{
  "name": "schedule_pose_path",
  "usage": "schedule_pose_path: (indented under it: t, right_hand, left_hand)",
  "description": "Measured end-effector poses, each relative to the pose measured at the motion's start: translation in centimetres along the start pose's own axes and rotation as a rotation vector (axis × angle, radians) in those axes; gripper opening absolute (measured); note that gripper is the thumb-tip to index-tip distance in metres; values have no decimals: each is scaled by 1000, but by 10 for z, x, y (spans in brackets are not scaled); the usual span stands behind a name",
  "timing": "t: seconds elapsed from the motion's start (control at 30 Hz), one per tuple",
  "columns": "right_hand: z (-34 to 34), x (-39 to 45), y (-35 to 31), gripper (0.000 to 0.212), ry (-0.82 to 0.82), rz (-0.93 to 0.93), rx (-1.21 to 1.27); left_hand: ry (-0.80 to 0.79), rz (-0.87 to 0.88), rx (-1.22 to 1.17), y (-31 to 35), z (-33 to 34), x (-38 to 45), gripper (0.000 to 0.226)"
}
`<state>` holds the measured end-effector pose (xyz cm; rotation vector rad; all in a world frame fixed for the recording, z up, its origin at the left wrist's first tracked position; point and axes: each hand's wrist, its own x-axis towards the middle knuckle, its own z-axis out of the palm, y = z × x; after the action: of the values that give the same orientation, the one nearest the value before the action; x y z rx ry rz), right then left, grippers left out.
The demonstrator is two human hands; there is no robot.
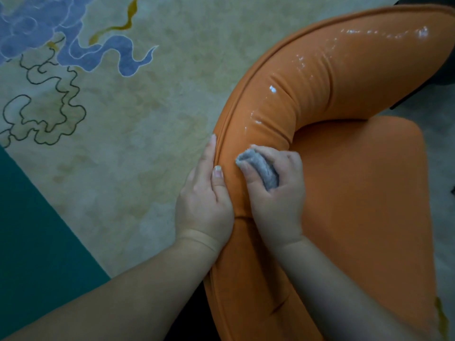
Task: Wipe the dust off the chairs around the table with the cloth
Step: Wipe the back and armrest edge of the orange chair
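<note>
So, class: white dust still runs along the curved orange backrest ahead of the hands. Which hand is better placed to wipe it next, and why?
The right hand. It already grips the grey cloth against the orange backrest, just below the white dust. The left hand holds no cloth; it rests on the backrest's outer edge.
</note>
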<state>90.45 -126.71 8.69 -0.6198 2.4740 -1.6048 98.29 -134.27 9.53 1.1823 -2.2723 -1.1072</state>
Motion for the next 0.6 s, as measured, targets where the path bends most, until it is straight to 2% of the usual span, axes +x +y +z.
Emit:
schedule_pose_path:
  t: [0.07, 0.27, 0.37, 0.43, 0.5, 0.6]
  right_hand:
    - [-4, -15, 5, 35, -11, -21, 57]
    - [6, 24, -4, 26, 0, 11, 6]
    - [-4, 10, 3, 34, -90, -77, 13]
    - [-14, -18, 9, 26, -146, -76, 44]
    - [-19, -38, 14, 20, -134, -43, 39]
    - [-11, -29, 13, 23, -56, -34, -23]
  left_hand:
    - [7, 3, 5, 0, 0, 0, 52]
    - [-4, -5, 11, -1, 1, 0, 52]
    - [-6, -8, 10, -2, 0, 0, 51]
    - [1, -4, 18, -1, 0, 0, 51]
    - [-2, -2, 21, -1, 0, -1, 51]
    - [0, -6, 26, -2, 1, 0, 52]
